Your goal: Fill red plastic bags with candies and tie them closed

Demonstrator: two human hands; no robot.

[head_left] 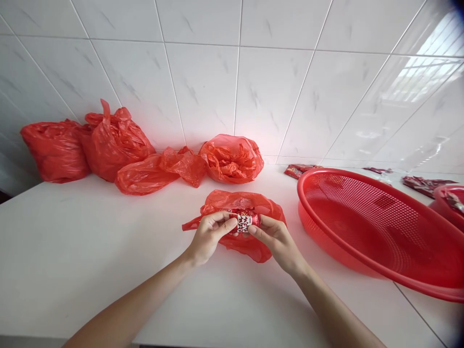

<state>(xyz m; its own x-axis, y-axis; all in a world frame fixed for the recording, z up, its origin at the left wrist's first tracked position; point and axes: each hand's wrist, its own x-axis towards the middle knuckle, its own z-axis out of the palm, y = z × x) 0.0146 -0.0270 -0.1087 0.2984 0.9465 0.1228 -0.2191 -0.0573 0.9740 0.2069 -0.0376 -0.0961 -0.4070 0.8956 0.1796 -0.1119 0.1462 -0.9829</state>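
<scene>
Left hand (208,237) and right hand (275,239) share one small red-and-white packet (245,221) over a red bag (253,200).
The packet lies crosswise between the two grips, each pinching one end with thumb and fingertips, just above the crumpled bag on the white worktop (90,241). A red mesh basket (362,217) sits nearby on the right.

The white surface (90,251) before me carries red almost everywhere. At its back edge lie four plastic bags in a row: a bulging bag (54,150) far left, a knotted bag (116,145) touching it, a flattened bag (145,178), then an open-mouthed bag (232,159). Nearer me lies a crumpled red bag (246,249). On my right sits a wide red mesh basket (380,222), with snack packets (299,170) behind it and a second basket (449,205) at the far right.
</scene>
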